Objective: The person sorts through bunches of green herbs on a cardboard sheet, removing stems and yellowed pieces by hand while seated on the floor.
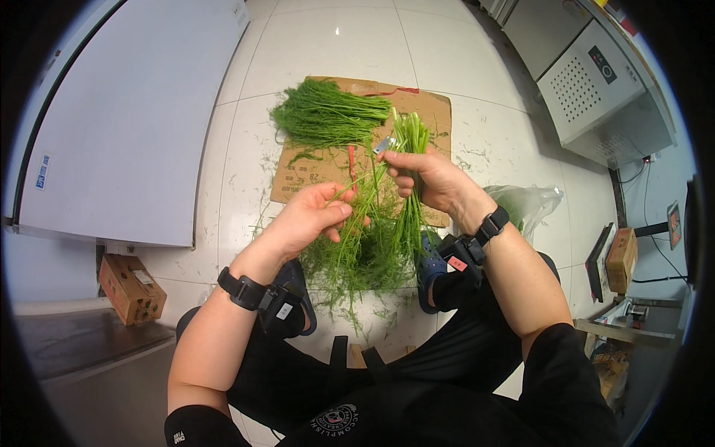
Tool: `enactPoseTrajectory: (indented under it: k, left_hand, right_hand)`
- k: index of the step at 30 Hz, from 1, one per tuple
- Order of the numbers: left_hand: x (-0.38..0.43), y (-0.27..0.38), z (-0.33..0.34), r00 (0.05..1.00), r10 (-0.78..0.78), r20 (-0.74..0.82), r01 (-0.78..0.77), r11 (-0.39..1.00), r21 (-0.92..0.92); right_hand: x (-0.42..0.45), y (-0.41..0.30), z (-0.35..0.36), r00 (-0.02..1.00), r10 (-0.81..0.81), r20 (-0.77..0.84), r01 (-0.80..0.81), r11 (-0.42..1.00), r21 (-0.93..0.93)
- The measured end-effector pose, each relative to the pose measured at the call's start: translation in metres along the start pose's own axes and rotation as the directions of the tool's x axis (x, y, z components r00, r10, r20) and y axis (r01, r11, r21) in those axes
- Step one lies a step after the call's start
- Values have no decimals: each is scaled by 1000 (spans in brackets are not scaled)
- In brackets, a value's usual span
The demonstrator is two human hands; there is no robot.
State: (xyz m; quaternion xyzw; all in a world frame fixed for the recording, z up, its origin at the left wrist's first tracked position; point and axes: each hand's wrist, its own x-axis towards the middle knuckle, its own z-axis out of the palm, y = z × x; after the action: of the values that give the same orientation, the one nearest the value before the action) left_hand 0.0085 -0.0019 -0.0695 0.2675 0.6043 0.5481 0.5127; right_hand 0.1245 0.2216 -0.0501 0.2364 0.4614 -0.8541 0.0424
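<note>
My right hand [427, 176] closes around a bunch of feathery green herb stems [412, 131], dill or fennel by the look. Their pale cut ends point away from me. A small metal blade [384, 146] shows at the thumb and forefinger of that hand. Between thumb and fingers, my left hand [324, 211] pinches thin stems, with fronds [352, 240] hanging below. Beyond both hands, a neat pile of the same herb [335, 114] lies on a flattened cardboard sheet [313, 173], stem ends to the right.
Loose fronds [357, 274] lie on the tiled floor between blue clogs [430, 265]. A clear plastic bag [536, 207] with greens stands by my right leg. A white appliance [128, 112] is at left, a steel one [603, 84] at right. Cardboard boxes [132, 290] sit aside.
</note>
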Motion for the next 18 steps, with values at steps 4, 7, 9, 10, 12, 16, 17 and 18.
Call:
enactPoseTrajectory:
  k: [4, 7, 9, 10, 12, 16, 17, 18]
  left_hand:
    - [1, 5, 1, 999, -48, -3, 48, 997, -67]
    - [0, 2, 2, 999, -1, -38, 2, 999, 38]
    - [-1, 1, 3, 997, 11, -71, -2, 993, 116]
    - [-1, 1, 4, 996, 6, -83, 5, 991, 135]
    - [-2, 6, 8, 989, 13, -149, 8, 990, 142]
    - [-1, 2, -3, 984, 14, -180, -9, 1000, 28]
    - [-1, 1, -6, 985, 11, -173, -12, 1000, -5]
    - [-2, 3, -7, 984, -18, -176, 21, 1000, 15]
  right_hand:
    - [1, 0, -1, 1000, -18, -25, 18, 1000, -10]
    - [1, 1, -1, 999, -32, -20, 31, 999, -43]
    - [1, 2, 0, 999, -38, -6, 37, 998, -53]
    - [1, 3, 0, 999, -39, 0, 39, 998, -54]
    - [2, 4, -2, 999, -37, 4, 37, 998, -52]
    - [2, 1, -2, 999, -35, 1, 35, 999, -40]
    - [3, 1, -2, 999, -35, 0, 35, 999, -37]
    - [5, 1, -4, 999, -32, -18, 32, 999, 0]
